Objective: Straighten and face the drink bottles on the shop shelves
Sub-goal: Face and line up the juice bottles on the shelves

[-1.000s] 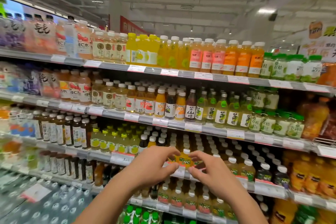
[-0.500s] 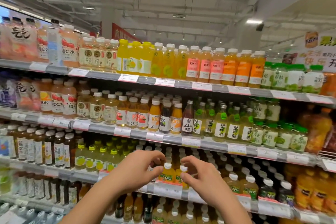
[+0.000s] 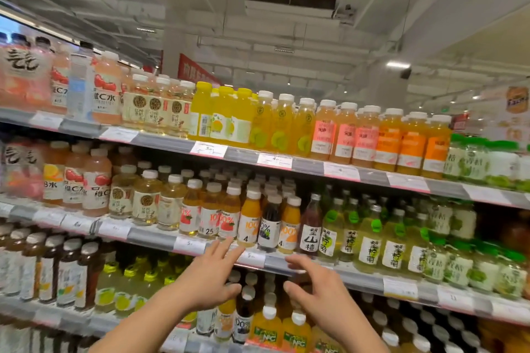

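Note:
Drink bottles fill several shop shelves. My left hand [image 3: 210, 278] is raised with fingers spread, its fingertips at the front rail of the second shelf [image 3: 275, 262], just below an orange juice bottle [image 3: 250, 219] and a dark grape juice bottle [image 3: 269, 222]. My right hand [image 3: 321, 292] hovers beside it, fingers apart and curled, holding nothing. Two orange NFC bottles [image 3: 268, 327] stand on the shelf under my hands. A red hawthorn drink bottle [image 3: 311, 225] stands to the right of the juice row.
Top shelf carries yellow bottles [image 3: 226, 116] and orange bottles [image 3: 413, 143]. Green-labelled lemon drinks [image 3: 370, 240] fill the right of the second shelf. Dark tea bottles [image 3: 68, 272] stand at lower left. White price tags [image 3: 208, 149] line the rails.
Both hands let go of the NFC bottles on the lower shelf and rose toward the second shelf's rail, fingers opening. The view tilted upward.

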The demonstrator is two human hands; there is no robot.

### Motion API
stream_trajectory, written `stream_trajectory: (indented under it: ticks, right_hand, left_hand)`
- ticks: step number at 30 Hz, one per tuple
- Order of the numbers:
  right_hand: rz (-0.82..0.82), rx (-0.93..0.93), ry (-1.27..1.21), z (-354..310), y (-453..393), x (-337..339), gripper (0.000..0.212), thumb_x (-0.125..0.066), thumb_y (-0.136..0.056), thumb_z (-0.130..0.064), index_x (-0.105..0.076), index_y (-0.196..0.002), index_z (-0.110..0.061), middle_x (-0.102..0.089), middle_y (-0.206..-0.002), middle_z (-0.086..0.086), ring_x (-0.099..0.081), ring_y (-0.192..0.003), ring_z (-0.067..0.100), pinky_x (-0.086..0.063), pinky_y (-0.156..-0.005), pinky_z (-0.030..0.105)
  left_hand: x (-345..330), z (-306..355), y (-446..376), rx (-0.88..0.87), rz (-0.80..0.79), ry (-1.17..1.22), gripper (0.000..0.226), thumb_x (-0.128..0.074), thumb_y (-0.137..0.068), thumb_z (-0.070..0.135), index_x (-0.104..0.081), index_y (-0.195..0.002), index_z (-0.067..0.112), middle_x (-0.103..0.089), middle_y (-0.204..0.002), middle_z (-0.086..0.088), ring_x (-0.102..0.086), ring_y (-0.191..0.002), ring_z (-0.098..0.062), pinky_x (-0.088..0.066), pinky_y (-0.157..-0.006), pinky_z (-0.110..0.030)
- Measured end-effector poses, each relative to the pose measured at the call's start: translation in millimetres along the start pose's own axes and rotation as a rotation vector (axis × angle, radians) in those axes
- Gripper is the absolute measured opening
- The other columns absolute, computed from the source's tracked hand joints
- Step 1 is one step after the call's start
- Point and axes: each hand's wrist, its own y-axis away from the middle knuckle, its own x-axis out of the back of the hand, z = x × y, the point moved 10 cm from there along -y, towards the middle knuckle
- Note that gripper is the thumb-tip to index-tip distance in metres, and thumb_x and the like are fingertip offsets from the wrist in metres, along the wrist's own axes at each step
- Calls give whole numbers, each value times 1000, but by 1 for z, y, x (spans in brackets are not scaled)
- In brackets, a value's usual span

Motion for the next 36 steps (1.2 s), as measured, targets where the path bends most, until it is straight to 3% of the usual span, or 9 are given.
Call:
stream_trajectory:
  ticks: [5,11,17,22,25,28,32,36]
  right_hand:
    - [42,40,192,-30,-39,-1,62,-63,-96,-44,-40,-153,-36,-47,-152,-15,-48,-135,6,-40,-112,27]
    - [75,-2,352,-44,-85,-4,76,-66,-95,-42,-30,-159,-27,-29,-165,-4,-38,-146,17,-36,-118,36]
    - [117,-57,452,-44,-114,2,80,-66,-93,-40,-26,-160,-26,-22,-168,0,-36,-148,24,-39,-117,47]
    - [86,-95,530,-40,-135,5,82,-67,-95,-38,-22,-162,-23,-18,-170,2,-36,-149,27,-38,-118,45]
    - [87,-95,540,-43,-147,4,83,-68,-95,-36,-21,-162,-21,-21,-169,4,-34,-150,27,-37,-118,44]
    - [94,-115,547,-45,-159,3,80,-67,-96,-34,-23,-161,-18,-29,-165,7,-44,-143,29,-44,-111,43]
    - [89,-139,573,-38,-174,-4,67,-66,-97,-35,-35,-152,-14,-49,-147,13,-57,-126,31,-53,-98,42]
    - [170,-140,598,-33,-178,-7,52,-65,-97,-35,-47,-141,-14,-53,-137,11,-61,-116,30,-57,-93,42]
  left_hand:
    - [-13,-36,-27,-8,-14,-119,95,-55,-94,57,10,-160,37,20,-168,-1,16,-155,-30,-9,-126,-53]
    - [-37,-67,-41,-49,-83,-177,96,-54,-94,57,11,-160,33,22,-167,-2,16,-154,-32,-11,-125,-57]
    - [-62,-86,-41,-89,-140,-178,91,-49,-96,53,11,-161,30,27,-166,0,17,-154,-31,-7,-125,-53]
    - [-71,-90,-45,-114,-96,-207,88,-46,-98,52,11,-161,29,28,-165,-2,18,-154,-32,-10,-125,-54]
    - [-74,-91,-46,-114,-78,-223,90,-46,-97,53,13,-160,29,31,-164,-2,19,-154,-31,-12,-125,-54]
    - [-77,-95,-46,-109,-58,-241,95,-48,-94,58,15,-160,30,34,-163,0,20,-154,-29,-18,-124,-53]
    - [-79,-96,-45,-97,-44,-264,99,-47,-91,63,17,-159,31,37,-162,1,22,-153,-28,-26,-120,-54]
    - [-80,-96,-46,-94,-58,-287,100,-47,-90,66,18,-159,33,36,-162,3,22,-153,-27,-31,-117,-52]
